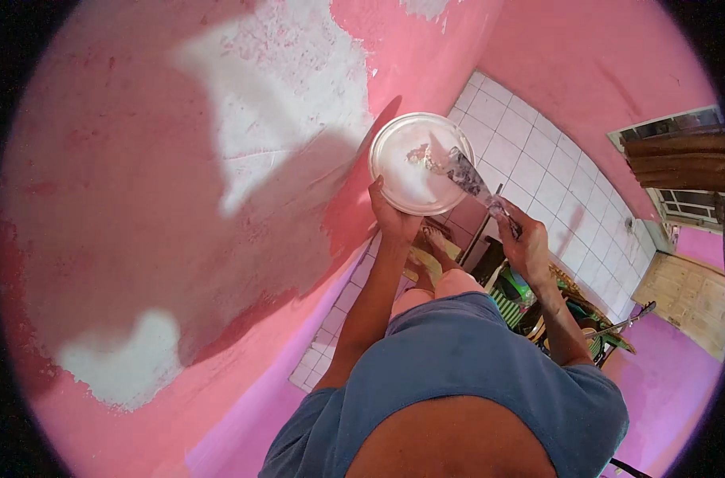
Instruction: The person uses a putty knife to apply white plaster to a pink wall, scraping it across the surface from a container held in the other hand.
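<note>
My left hand [394, 217] grips a round white lid [385, 145] from below at its near-left edge, thumb at the rim. A smear of whitish paste [418, 156] lies across the middle of the lid. My right hand [527, 248] is closed around the handle of a putty knife [470, 177]. Its broad, paste-stained blade reaches over the lid's right side; whether it touches the surface I cannot tell. Left of the lid stands a pink wall [402, 56] with a large whitish skim-coated patch [299, 95], partly in shadow.
White floor tiles [538, 159] stretch beyond the lid. Below my right forearm is a cluttered pile with a green striped item [506, 307]. My feet [434, 247] stand on a yellowish support. A window with a brown curtain [677, 158] and a wooden door [685, 299] are at right.
</note>
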Demonstrator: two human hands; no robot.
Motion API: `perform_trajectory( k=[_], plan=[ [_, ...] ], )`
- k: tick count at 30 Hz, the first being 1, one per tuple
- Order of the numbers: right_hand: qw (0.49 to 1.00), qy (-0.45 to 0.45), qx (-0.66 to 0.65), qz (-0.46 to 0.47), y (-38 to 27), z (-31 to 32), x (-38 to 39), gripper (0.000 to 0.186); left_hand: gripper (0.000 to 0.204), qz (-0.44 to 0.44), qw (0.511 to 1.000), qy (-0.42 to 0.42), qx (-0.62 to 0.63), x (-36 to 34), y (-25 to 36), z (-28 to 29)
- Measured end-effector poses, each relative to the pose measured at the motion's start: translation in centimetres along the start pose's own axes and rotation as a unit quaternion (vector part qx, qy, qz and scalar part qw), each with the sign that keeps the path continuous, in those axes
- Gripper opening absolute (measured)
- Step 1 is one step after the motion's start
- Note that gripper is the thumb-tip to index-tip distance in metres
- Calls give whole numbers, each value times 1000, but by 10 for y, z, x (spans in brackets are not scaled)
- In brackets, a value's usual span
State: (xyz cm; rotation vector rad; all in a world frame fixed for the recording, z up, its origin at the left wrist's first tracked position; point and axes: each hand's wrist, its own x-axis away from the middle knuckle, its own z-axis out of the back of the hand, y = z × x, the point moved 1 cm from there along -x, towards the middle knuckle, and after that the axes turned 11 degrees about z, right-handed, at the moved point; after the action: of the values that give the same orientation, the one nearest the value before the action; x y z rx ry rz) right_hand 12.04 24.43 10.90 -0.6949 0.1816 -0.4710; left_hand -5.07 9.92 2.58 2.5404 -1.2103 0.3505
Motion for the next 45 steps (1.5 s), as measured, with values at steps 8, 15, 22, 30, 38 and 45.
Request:
perform_trajectory(
  k=[8,15,22,30,38,45],
  plan=[
    [995,35,20,94,-16,11,-12,38,55,30,999,9,29,5,2,-3],
    [988,21,35,148,-19,13,-16,40,55,24,999,10,18,5,6,-3],
    [984,60,40,162,-19,15,-20,34,56,34,999,11,-4,8,4,-11],
    [992,5,-36,119,-10,7,-16,34,56,23,999,26,-21,8,2,4],
    [995,2,-46,89,-23,23,-20,33,62,-2,995,81,-63,13,3,1],
    [993,39,-30,106,-9,19,-17,32,55,0,1000,19,1,10,2,5]
  ],
)
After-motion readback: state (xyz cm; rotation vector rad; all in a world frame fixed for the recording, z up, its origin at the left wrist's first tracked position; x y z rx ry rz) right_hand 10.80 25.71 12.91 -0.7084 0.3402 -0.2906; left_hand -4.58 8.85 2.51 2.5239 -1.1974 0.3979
